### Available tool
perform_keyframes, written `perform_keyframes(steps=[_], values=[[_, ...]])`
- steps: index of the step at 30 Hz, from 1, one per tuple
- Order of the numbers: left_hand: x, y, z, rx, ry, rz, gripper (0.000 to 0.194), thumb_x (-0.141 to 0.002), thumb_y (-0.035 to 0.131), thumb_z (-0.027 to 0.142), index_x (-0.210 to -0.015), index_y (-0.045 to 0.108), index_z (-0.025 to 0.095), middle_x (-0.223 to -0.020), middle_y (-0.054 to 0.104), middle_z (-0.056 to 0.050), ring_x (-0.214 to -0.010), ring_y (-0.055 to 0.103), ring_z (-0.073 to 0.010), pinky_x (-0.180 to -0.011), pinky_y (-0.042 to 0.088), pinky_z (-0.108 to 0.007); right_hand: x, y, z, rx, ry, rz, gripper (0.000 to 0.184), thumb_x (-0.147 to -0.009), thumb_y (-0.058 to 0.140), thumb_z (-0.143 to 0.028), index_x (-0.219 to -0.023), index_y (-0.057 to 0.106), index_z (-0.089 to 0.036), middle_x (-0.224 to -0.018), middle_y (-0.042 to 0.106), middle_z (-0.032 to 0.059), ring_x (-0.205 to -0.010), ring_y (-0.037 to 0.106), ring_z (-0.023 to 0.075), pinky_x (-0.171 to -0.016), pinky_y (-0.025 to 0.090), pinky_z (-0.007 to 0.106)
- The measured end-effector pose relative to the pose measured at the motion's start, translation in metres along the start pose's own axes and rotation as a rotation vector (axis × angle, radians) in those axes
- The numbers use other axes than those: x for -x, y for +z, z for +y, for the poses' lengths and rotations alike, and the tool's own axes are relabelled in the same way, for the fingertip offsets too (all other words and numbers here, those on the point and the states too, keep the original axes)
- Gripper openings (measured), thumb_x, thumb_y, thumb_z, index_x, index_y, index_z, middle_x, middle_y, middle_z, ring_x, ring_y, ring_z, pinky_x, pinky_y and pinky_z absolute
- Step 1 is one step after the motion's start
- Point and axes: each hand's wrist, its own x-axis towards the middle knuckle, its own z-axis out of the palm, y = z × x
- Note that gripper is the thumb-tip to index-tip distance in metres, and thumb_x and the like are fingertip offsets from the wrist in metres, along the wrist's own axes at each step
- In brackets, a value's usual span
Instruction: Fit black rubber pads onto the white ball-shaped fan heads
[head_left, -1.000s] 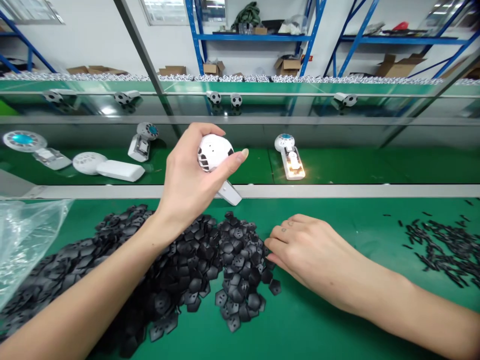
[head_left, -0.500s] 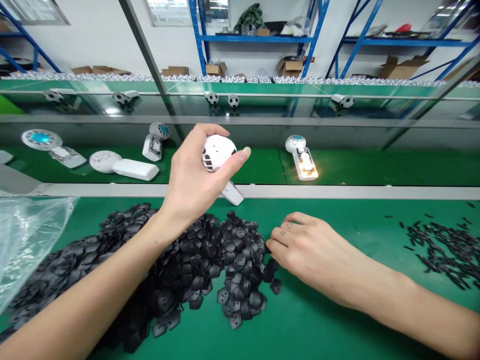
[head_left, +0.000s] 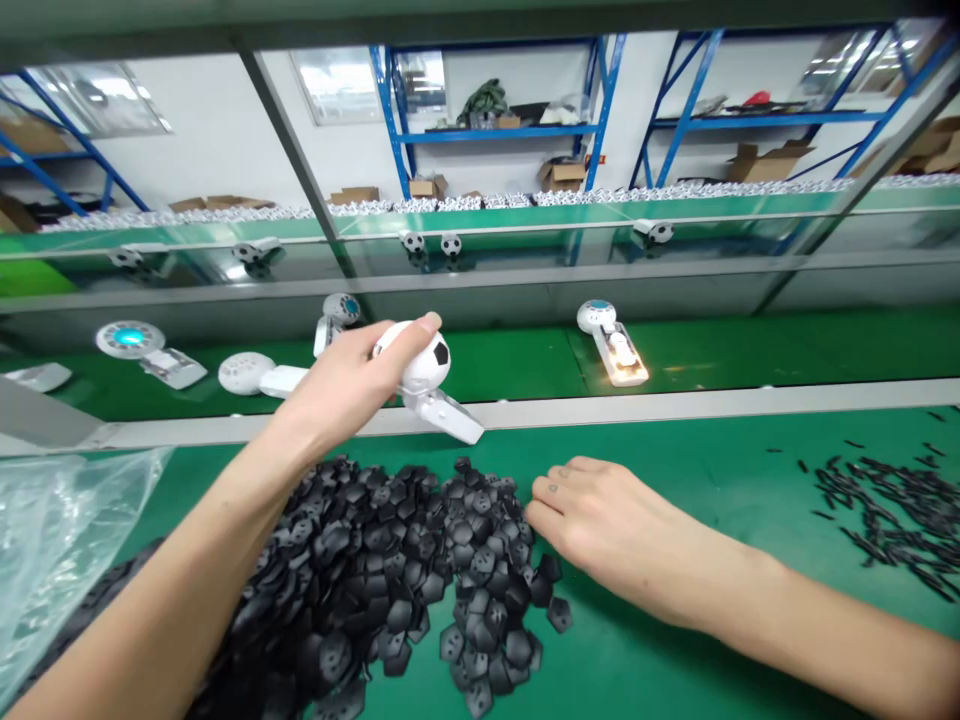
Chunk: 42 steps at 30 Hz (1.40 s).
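Clasping a white ball-headed device (head_left: pixel 432 372), left grip (head_left: pixel 337 375) has a plastic bag (head_left: pixel 71 510) leftward; right grip (head_left: pixel 592 508) is curled, its hold unclear.

Bright indoor light puts glare on the plastic bag (head_left: pixel 67 510).

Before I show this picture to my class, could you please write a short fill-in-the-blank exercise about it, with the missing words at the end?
1. The left hand holds a ball-headed device whose handle is ____ in colour.
2. The right hand is next to black pieces on a ____ table.
3. The thin dark sticks lie toward the ____ side of the picture.
4. The shelf frame at the back is painted ____.

Missing words: white; green; right; blue.
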Motion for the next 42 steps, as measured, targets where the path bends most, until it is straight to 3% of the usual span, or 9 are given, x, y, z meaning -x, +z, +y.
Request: perform_keyframes(steps=[5,10,17,22,25,29,36,38,42], values=[[-0.001,-0.009,-0.003,0.425,-0.337,-0.395,0.073,-0.064,0.087,0.08,-0.097,0.078,0.016,-0.074,0.073,-0.008,-0.05,0.061,-0.016,-0.048,0.059,-0.026,0.003,-0.004,0.015,-0.265,0.097,0.188,0.018,-0.102,0.063,-0.003,-0.102,0.075,-0.017,-0.091,0.069,0.0041,-0.076,0.065,0.0194,-0.063,0.04,0.031],[0.01,0.0,0.008,0.707,-0.423,-0.431,0.07,-0.053,0.106,0.052,-0.109,0.079,0.021,-0.104,0.079,-0.008,-0.076,0.079,-0.0245,-0.059,0.07,-0.029,0.007,-0.02,0.028,-0.674,0.154,0.551,0.02,-0.105,0.065,-0.009,-0.118,0.076,-0.018,-0.098,0.076,0.0035,-0.084,0.071,0.0165,-0.074,0.051,0.025],[0.028,0.017,0.019,0.953,-0.317,-0.537,0.049,-0.069,0.101,0.027,-0.113,0.081,0.025,-0.114,0.08,-0.004,-0.091,0.081,-0.0268,-0.081,0.073,-0.037,0.005,-0.038,0.028,-1.246,0.393,0.655,0.013,-0.091,0.084,-0.021,-0.085,0.073,-0.019,-0.082,0.077,-0.0026,-0.073,0.072,0.0106,-0.069,0.056,0.015],[0.033,0.029,0.015,1.006,-0.225,-0.577,0.03,-0.091,0.08,0.041,-0.115,0.08,0.023,-0.119,0.078,-0.009,-0.094,0.079,-0.0288,-0.082,0.071,-0.04,0.005,-0.042,0.029,-1.507,0.417,0.666,0.025,-0.08,0.091,-0.014,-0.1,0.077,-0.02,-0.082,0.08,-0.0025,-0.073,0.074,0.0106,-0.071,0.057,0.014],[0.037,0.035,0.015,0.845,-0.144,-0.533,0.035,-0.095,0.076,0.05,-0.118,0.076,0.024,-0.123,0.075,-0.008,-0.101,0.075,-0.0261,-0.085,0.067,-0.034,0.005,-0.045,0.027,-1.556,0.388,0.672,0.015,-0.081,0.092,-0.015,-0.086,0.078,-0.019,-0.079,0.079,-0.0017,-0.074,0.074,0.011,-0.069,0.056,0.014],[0.044,0.042,0.017,0.581,0.01,-0.458,0.042,-0.094,0.078,0.058,-0.119,0.071,0.026,-0.116,0.073,-0.004,-0.097,0.067,-0.0171,-0.076,0.054,-0.019,0.005,-0.044,0.022,-1.536,0.415,0.653,0.018,-0.08,0.095,-0.022,-0.079,0.077,-0.018,-0.077,0.077,-0.0016,-0.071,0.069,0.0106,-0.066,0.052,0.015],[0.052,0.046,0.02,0.5,0.079,-0.357,0.036,-0.102,0.064,0.061,-0.121,0.071,0.031,-0.113,0.07,0.001,-0.096,0.06,-0.0147,-0.078,0.047,-0.019,0.002,-0.037,0.021,-1.366,0.45,0.638,0.017,-0.088,0.09,-0.028,-0.081,0.077,-0.019,-0.081,0.078,-0.0029,-0.072,0.068,0.0111,-0.065,0.052,0.017],[0.052,0.045,0.018,0.473,0.124,-0.355,0.035,-0.104,0.062,0.059,-0.123,0.071,0.032,-0.114,0.071,0.001,-0.096,0.061,-0.0144,-0.078,0.048,-0.018,0.004,-0.035,0.023,-1.144,0.352,0.731,0.012,-0.093,0.085,-0.021,-0.085,0.077,-0.02,-0.084,0.079,-0.0036,-0.074,0.071,0.0112,-0.068,0.054,0.017],[0.05,0.045,0.016,0.411,0.233,-0.311,0.033,-0.104,0.064,0.056,-0.125,0.073,0.033,-0.116,0.073,0.001,-0.097,0.065,-0.0143,-0.079,0.052,-0.017,0.016,-0.032,0.025,-0.291,-0.057,1.009,0.014,-0.105,0.067,-0.012,-0.097,0.076,-0.018,-0.095,0.081,0.0022,-0.086,0.076,0.0156,-0.088,0.061,0.026]])
